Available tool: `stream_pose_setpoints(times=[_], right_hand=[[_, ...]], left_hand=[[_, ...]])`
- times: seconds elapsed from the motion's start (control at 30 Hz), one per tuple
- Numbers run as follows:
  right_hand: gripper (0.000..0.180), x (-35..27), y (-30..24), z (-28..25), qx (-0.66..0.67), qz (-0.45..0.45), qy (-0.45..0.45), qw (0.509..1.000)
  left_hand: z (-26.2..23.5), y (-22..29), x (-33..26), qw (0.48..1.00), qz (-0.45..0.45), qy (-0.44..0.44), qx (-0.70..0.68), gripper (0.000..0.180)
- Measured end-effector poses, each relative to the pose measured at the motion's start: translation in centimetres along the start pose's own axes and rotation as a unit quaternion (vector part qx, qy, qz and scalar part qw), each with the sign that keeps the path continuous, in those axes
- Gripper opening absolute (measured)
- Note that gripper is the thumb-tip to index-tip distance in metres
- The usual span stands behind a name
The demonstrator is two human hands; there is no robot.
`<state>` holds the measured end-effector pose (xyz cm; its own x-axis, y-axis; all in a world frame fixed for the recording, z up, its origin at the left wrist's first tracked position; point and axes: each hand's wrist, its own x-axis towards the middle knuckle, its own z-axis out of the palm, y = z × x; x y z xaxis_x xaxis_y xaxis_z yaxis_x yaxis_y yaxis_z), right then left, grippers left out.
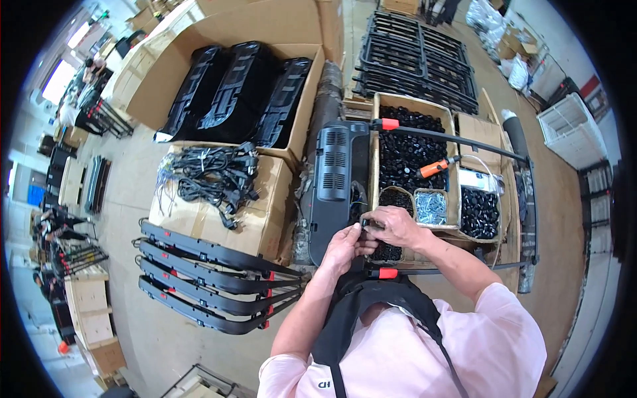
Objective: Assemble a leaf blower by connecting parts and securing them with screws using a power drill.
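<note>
In front of me lies a long black plastic housing (335,162) with vent slots, its near right edge under my fingers. My left hand (346,247) is closed, thumb and fingertips pinched at that edge. Across from it, my right hand (393,227) is closed too, its fingertips meeting the left ones. Something small and dark sits between them, too hidden to name. A black tube frame (464,140) with red pieces at its ends reaches from the housing over the parts boxes to the right.
Cardboard boxes hold black plastic parts (415,142) and silver screws (431,207); an orange-bodied power screwdriver (434,167) lies on top. Left are black power cords (219,176) on a carton, a box of black covers (239,86) and several curved black panels (212,278). Black metal frames (418,60) are stacked beyond.
</note>
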<state>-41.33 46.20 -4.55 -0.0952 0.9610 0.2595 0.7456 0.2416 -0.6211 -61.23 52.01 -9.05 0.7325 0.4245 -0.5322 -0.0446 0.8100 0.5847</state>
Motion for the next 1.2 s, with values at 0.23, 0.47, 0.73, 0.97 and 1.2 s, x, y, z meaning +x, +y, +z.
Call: stream_pose_setpoints(times=[0.23, 0.47, 0.73, 0.97, 1.2], right_hand=[[0.031, 4.5, -2.4, 6.6, 0.0, -0.032, 0.035, 0.999], [0.03, 7.1, -3.5, 11.2, -0.003, -0.037, -0.015, 0.999], [0.035, 8.4, -6.3, 10.4, -0.004, 0.074, -0.078, 0.994], [0.035, 6.7, -4.2, 8.1, 0.293, 0.357, -0.054, 0.886], [0.024, 5.3, -5.6, 4.8, 0.425, 0.333, 0.011, 0.842]], left_hand=[[-3.8, -0.7, -7.9, 0.996, 0.054, 0.052, 0.042, 0.028], [-5.5, 0.2, -11.4, 0.996, 0.029, 0.05, 0.074, 0.033], [-7.7, -0.5, -11.3, 0.988, 0.078, 0.089, 0.099, 0.037], [-7.0, 0.3, -9.0, 0.991, 0.096, 0.077, 0.057, 0.035], [-5.0, 2.1, -6.1, 0.989, 0.111, 0.047, 0.083, 0.037]])
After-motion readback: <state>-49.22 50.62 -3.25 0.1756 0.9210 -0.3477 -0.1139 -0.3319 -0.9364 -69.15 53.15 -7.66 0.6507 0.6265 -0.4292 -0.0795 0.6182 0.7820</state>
